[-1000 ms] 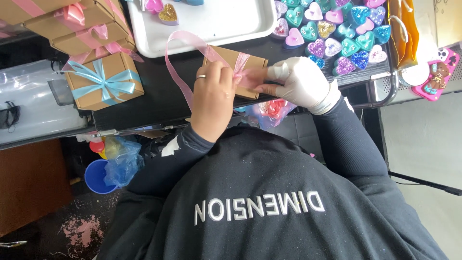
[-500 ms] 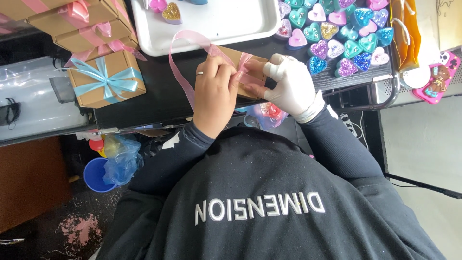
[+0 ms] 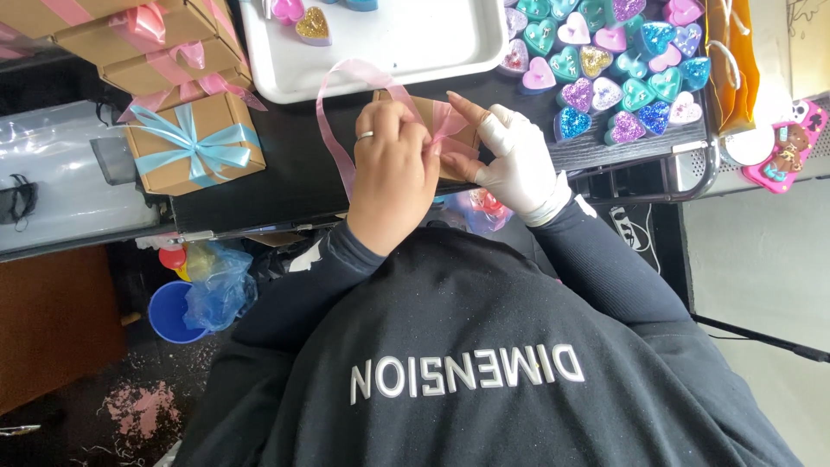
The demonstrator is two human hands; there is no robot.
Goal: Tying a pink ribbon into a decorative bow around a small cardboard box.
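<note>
Since half a second ago the gloved hand has lifted its forefinger straight toward 12 o'clock, and the ribbon loop sits a little tighter over the box.

At the far left, a stack of brown card boxes (image 3: 186, 147) stands on the black table (image 3: 285, 173); the nearest has a pale blue satin bow, the ones at its 11 o'clock have pink bows. At its 2 o'clock lies a white plastic tray (image 3: 406, 52) with rounded corners.

Next comes the left hand (image 3: 393, 177), bare, with a ring on one finger. Its fingers are curled nearly closed, pinching the pink ribbon (image 3: 346, 104), a thin glossy band that arcs up toward 11 o'clock of the hand. The small brown box (image 3: 445, 117) lies just under the fingertips, at 1 o'clock of this hand, mostly covered.

Just beside it is the right hand (image 3: 519, 164), in a white glove, partly open, forefinger out, thumb and other fingers pressed on the ribbon at the box's edge, which is at its 10 o'clock.

At 2 o'clock, glittery heart-shaped pieces (image 3: 622, 60) in teal, pink and purple fill a dark tray.
</note>
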